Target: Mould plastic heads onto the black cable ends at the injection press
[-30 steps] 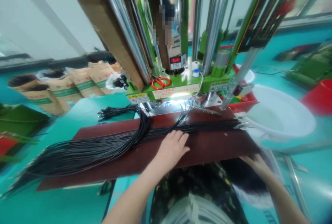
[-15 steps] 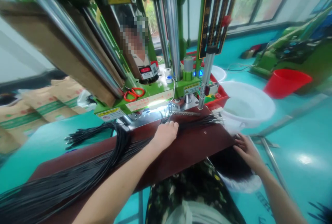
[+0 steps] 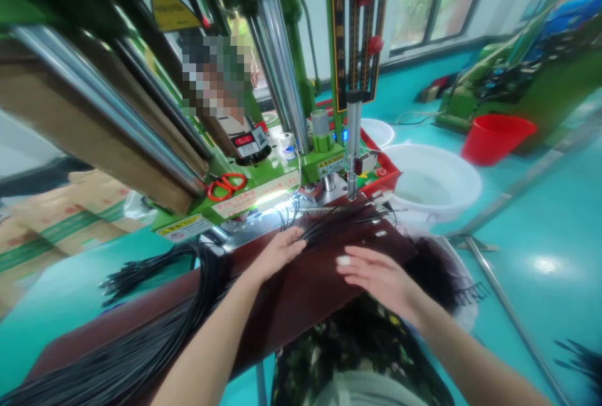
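Left hand [image 3: 277, 254] pressing flat, grip spread apart, on bundle of thin black cables [image 3: 155, 337] lying along dark red bench [image 3: 301, 296]. Cable ends [image 3: 350, 221] fanning out near moulding press [image 3: 263, 186]. Right hand [image 3: 379, 277] hovering open just above bench, clamping nothing. Judging cables light, limp, slippery, prone to tangling; taking hold best near ends, few together. Counting: cables too many to count; two white basins [image 3: 430, 186]; one red bucket [image 3: 493, 138]; one pair of scissors [image 3: 226, 184].
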The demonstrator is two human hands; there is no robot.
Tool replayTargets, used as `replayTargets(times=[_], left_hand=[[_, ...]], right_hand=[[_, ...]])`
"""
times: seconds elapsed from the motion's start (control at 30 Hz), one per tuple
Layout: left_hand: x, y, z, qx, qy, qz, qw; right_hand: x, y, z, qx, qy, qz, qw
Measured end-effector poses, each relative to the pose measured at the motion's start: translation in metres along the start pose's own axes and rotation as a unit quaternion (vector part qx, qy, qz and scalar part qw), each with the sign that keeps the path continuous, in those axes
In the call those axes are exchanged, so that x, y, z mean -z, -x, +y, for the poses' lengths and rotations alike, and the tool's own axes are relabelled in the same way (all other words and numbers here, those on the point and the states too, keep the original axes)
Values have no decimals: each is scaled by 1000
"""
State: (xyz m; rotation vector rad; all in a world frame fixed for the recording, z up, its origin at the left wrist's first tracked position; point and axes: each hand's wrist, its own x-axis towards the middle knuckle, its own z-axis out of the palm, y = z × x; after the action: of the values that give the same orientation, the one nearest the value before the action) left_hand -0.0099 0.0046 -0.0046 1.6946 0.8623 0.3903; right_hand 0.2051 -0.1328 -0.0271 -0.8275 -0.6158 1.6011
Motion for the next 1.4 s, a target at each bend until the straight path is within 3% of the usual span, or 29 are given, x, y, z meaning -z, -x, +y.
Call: replayTargets(times=[0.1,0.23,0.4,0.63,0.73,1.03,1.23,1.4], left_hand=[[-1,3,1,-22,-4,-7,1000],[-9,8,-1,-58,-75,3,996],[-23,7,12,-71,-129,-50,988],[-54,-25,77,-100,-23,-112,988],[-63,-34,93,-98,-7,-120,988],[-69,-41,91,-48,49,-112,991],[-74,-42,92,-40,68,-123,989],[-86,-42,99,-65,56,-95,992]], right_hand=[[-17,-37,2,38,-162,-44,985],[-27,-67,-27,141,-219,-14,965],[-38,-50,-57,216,-115,9,970],[-35,-27,-59,202,-20,15,979],[-27,-26,-59,203,-7,30,979],[2,-22,-63,230,33,48,971],[6,-14,-73,233,7,46,971],[4,-13,-70,240,33,92,966]])
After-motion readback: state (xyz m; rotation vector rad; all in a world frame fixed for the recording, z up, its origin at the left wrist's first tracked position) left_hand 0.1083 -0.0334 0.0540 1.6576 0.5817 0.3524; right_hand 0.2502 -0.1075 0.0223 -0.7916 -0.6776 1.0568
